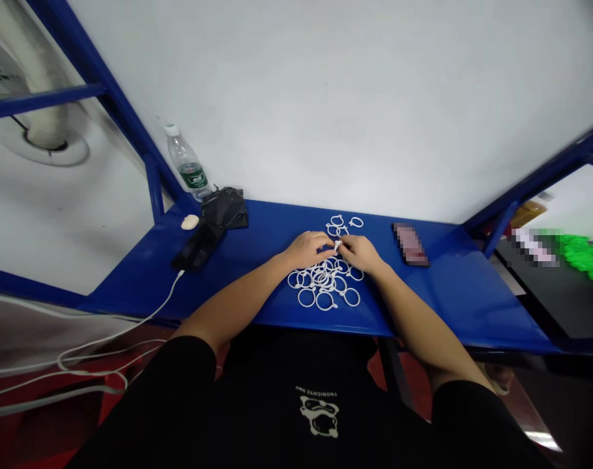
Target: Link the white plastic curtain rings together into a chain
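Observation:
My left hand (310, 248) and my right hand (361, 253) meet at the middle of a blue table (443, 286), fingers pinched together on a small white ring (336, 245) held between them. Just below the hands lies a pile of several white plastic rings (324, 281). A few more white rings (343, 224) lie beyond the hands, near the wall.
A phone (410, 244) lies right of the hands. At the left are a black phone on a white cable (197, 249), a black pouch (225, 207), a small beige object (189, 221) and a water bottle (188, 163). Green parts (584, 254) sit on a neighbouring bench.

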`<control>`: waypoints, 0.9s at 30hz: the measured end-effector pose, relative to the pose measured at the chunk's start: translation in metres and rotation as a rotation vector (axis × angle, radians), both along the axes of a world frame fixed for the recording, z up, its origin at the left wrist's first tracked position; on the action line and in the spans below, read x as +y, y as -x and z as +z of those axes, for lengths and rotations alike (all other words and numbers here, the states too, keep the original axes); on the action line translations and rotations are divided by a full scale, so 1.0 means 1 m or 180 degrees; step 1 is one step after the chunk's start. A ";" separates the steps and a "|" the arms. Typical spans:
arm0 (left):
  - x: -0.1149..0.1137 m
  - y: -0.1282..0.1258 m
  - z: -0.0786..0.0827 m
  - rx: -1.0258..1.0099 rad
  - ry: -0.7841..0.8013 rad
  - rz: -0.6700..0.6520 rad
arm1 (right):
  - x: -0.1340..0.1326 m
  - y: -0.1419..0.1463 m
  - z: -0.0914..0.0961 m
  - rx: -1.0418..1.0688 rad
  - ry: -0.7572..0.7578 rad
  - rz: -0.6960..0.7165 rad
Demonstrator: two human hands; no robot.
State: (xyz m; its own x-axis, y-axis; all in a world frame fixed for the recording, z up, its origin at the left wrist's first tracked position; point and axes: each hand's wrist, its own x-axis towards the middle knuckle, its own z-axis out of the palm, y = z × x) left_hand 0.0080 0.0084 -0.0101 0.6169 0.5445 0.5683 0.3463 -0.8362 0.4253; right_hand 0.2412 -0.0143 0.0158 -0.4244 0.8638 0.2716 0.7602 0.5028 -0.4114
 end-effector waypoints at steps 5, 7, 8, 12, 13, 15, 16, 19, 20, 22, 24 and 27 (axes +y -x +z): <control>0.002 0.000 -0.002 0.0067 0.0008 0.0207 | 0.000 -0.001 -0.001 0.0224 0.0131 0.0300; 0.004 0.001 -0.004 0.0105 0.0063 0.0247 | -0.001 -0.002 0.000 0.0402 0.0115 0.0466; 0.004 0.002 -0.004 0.0117 0.0082 0.0256 | -0.002 -0.002 0.001 0.0463 0.0072 0.0507; 0.005 0.002 -0.005 0.0222 0.0114 0.0197 | -0.006 0.000 0.004 0.0422 -0.0079 0.0456; 0.004 0.002 -0.004 0.0277 0.0120 0.0179 | -0.007 0.000 0.004 0.0385 -0.0074 0.0434; 0.003 0.001 -0.004 0.0412 0.0141 0.0162 | -0.008 0.001 0.004 0.0335 -0.0077 0.0423; 0.003 0.000 -0.004 0.0473 0.0157 0.0165 | -0.009 0.001 0.004 0.0329 -0.0097 0.0438; 0.002 0.000 -0.004 0.0572 0.0195 0.0156 | -0.008 0.001 0.002 0.0412 -0.0144 0.0532; 0.002 0.000 -0.004 0.0573 0.0205 0.0153 | -0.007 0.000 0.002 0.0457 -0.0138 0.0568; 0.001 0.001 -0.003 0.0557 0.0219 0.0158 | -0.006 0.000 0.001 0.0541 -0.0117 0.0623; 0.001 0.001 -0.003 0.0542 0.0232 0.0182 | -0.005 -0.001 0.001 0.0602 -0.0098 0.0625; 0.000 0.000 -0.002 0.0524 0.0254 0.0192 | -0.005 0.000 0.000 0.0658 -0.0090 0.0576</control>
State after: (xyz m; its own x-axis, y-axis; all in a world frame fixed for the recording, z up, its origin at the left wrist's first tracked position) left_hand 0.0077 0.0086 -0.0116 0.6629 0.6225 0.4161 0.4650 -0.7778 0.4228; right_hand 0.2414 -0.0191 0.0160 -0.5043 0.7697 0.3915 0.5582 0.6365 -0.5323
